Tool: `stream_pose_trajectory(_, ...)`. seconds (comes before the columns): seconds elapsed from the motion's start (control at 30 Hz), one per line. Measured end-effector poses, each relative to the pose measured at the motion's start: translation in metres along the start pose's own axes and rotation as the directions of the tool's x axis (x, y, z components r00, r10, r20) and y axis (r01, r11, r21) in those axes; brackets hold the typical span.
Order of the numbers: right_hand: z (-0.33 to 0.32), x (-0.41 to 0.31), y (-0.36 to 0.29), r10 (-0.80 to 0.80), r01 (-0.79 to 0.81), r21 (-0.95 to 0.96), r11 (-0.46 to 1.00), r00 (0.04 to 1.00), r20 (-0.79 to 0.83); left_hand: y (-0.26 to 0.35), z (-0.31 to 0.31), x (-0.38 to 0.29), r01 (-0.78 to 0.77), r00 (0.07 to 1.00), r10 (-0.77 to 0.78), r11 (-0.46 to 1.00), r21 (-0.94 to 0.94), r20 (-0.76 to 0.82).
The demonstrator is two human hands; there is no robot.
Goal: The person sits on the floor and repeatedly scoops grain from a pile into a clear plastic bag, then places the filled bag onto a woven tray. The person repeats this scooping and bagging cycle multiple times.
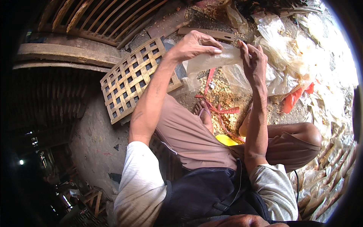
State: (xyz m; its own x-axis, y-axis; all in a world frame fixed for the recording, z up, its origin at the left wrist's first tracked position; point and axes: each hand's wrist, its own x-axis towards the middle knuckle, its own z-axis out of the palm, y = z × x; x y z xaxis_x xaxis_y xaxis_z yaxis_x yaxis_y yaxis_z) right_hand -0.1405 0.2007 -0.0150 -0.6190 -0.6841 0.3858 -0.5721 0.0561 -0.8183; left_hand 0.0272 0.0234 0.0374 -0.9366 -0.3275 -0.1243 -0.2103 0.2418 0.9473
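Note:
A clear plastic bag (214, 59) stretches between my two hands, held out in front of my knees. My left hand (195, 46) pinches its left end between thumb and fingers. On the other end, my right hand (253, 58) has its fingers closed at the bag's edge. Beside my left forearm, a woven bamboo lattice panel (133, 79) lies tilted over something dark. More crumpled clear plastic (235, 78) lies on the ground just below the held bag.
Yellowish crumbs (227, 99) and red plastic ribbon (210, 81) cover the ground around my feet. A large heap of plastic bags (297, 54) fills the right side. A wooden strip (207, 33) lies beyond my hands; a slatted rack (113, 20) stands at upper left.

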Motion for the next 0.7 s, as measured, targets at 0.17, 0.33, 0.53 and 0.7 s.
stream_pose_trajectory(0.17, -0.006, 0.002, 0.004, -0.029, 0.028, -0.043, 0.999, 0.999, -0.021, -0.001, -0.007, -0.008, 0.029, 0.999, -0.03, 0.998, -0.063, -0.024)
stream_pose_trajectory(0.33, 0.004, -0.004, 0.001, 0.044, -0.051, 0.089, 0.995, 0.996, 0.08, -0.01, 0.0, 0.002, -0.012, 0.999, 0.01, 0.999, -0.052, -0.042)
stream_pose_trajectory(0.53, -0.003, -0.006, 0.002, -0.088, 0.043, 0.142, 0.989, 0.942, 0.324, 0.005, -0.001, -0.004, -0.048, 0.994, 0.055, 0.996, 0.079, -0.091)
stream_pose_trajectory(0.7, -0.009, -0.004, -0.009, 0.064, -0.199, 0.222, 0.955, 0.864, 0.5, 0.009, -0.001, -0.006, -0.057, 0.994, 0.068, 0.991, 0.123, -0.083)
